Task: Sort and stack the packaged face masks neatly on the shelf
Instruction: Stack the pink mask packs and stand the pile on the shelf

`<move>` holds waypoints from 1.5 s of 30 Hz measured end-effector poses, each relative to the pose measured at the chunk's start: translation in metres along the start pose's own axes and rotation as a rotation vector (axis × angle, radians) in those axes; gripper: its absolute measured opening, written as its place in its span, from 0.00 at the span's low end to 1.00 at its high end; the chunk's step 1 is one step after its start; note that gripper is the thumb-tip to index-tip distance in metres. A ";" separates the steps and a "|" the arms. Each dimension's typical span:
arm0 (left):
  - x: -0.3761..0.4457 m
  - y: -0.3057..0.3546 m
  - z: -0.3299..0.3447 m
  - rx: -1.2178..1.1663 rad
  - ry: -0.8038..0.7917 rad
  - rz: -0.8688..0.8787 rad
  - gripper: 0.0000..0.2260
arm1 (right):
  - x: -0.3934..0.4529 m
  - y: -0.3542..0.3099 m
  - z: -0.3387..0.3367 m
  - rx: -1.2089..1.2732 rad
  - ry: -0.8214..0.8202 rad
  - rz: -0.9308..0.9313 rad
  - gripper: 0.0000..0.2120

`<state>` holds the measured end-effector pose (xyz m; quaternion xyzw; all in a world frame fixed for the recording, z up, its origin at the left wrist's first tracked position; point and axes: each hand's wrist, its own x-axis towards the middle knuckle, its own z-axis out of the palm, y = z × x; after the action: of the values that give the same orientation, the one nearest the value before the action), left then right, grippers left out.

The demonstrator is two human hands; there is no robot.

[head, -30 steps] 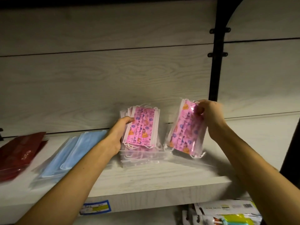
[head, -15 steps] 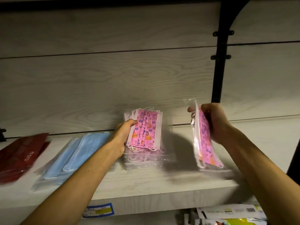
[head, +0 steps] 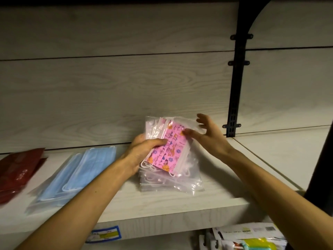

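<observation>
The stack of pink masks point(head: 166, 154) sits mid-shelf point(head: 180, 204), blue masks point(head: 75, 174) at its 9 o'clock. The left hand point(head: 142, 150) grips the stack's left edge, fingers curled; the right hand point(head: 207, 136) rests spread-fingered on the top packet, gripping nothing.

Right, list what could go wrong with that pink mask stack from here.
1. The pink mask stack leans in slippery clear bags; if the left hand lets go, the top packs may slide off.
2. The right hand is open with only fingertips on the top pack, so a push could fan the packs out.
3. A slide leftward could mix them with the blue masks.
</observation>
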<state>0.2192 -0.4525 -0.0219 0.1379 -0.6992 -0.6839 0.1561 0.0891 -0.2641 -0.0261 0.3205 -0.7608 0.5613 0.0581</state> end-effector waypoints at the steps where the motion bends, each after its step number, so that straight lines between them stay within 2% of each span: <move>1: -0.001 0.001 0.001 -0.027 0.024 0.013 0.10 | -0.004 -0.003 -0.001 0.052 0.014 0.067 0.41; 2: -0.002 0.003 0.001 -0.056 0.059 0.028 0.10 | -0.008 -0.008 -0.002 0.129 -0.005 0.143 0.41; 4: -0.006 0.006 0.001 -0.123 0.131 0.059 0.12 | -0.019 -0.016 -0.007 0.269 -0.155 0.265 0.34; 6: -0.013 0.010 0.003 -0.164 0.169 0.082 0.16 | -0.034 -0.023 -0.005 0.326 -0.281 0.267 0.28; 7: -0.019 0.013 0.006 -0.167 0.167 0.107 0.16 | -0.042 -0.028 -0.003 0.332 -0.292 0.234 0.26; 10: -0.042 0.026 0.024 -0.148 0.165 0.226 0.18 | -0.064 -0.045 -0.003 0.325 -0.245 0.032 0.17; 12: -0.059 0.037 0.039 -0.137 0.149 0.305 0.21 | -0.078 -0.056 -0.014 0.327 -0.229 -0.063 0.18; 15: -0.085 0.053 0.060 -0.122 0.119 0.407 0.16 | -0.098 -0.066 -0.045 0.359 -0.152 -0.113 0.17; 18: -0.112 0.064 0.092 -0.098 0.089 0.461 0.16 | -0.127 -0.068 -0.084 0.350 -0.119 -0.158 0.16; 21: -0.142 0.064 0.139 -0.066 0.089 0.499 0.13 | -0.161 -0.062 -0.129 0.250 -0.070 -0.226 0.12; 24: -0.171 0.059 0.195 -0.030 0.053 0.528 0.13 | -0.194 -0.047 -0.178 0.289 -0.080 -0.239 0.13; 29: -0.195 0.052 0.297 -0.031 -0.065 0.444 0.14 | -0.239 -0.005 -0.260 0.369 -0.058 -0.144 0.16; 33: -0.192 0.049 0.377 -0.003 -0.093 0.407 0.08 | -0.256 0.029 -0.327 0.422 0.006 0.028 0.18; 35: -0.185 0.049 0.410 -0.019 -0.077 0.410 0.07 | -0.260 0.044 -0.359 0.396 0.004 0.108 0.24; 38: -0.164 0.054 0.446 -0.133 0.025 0.387 0.07 | -0.259 0.071 -0.396 0.337 0.086 0.194 0.34; 40: -0.142 0.058 0.465 -0.289 0.102 0.292 0.12 | -0.251 0.090 -0.411 0.501 0.130 0.280 0.36; 42: -0.118 0.058 0.481 -0.425 0.125 0.171 0.17 | -0.238 0.102 -0.417 0.628 0.093 0.355 0.35; 45: -0.088 0.052 0.505 -0.551 0.065 0.084 0.17 | -0.211 0.109 -0.417 0.645 0.014 0.333 0.37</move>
<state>0.0950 0.0457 0.0195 0.0829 -0.4866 -0.8364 0.2383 0.0813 0.2148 -0.0582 0.1903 -0.5859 0.7765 -0.1329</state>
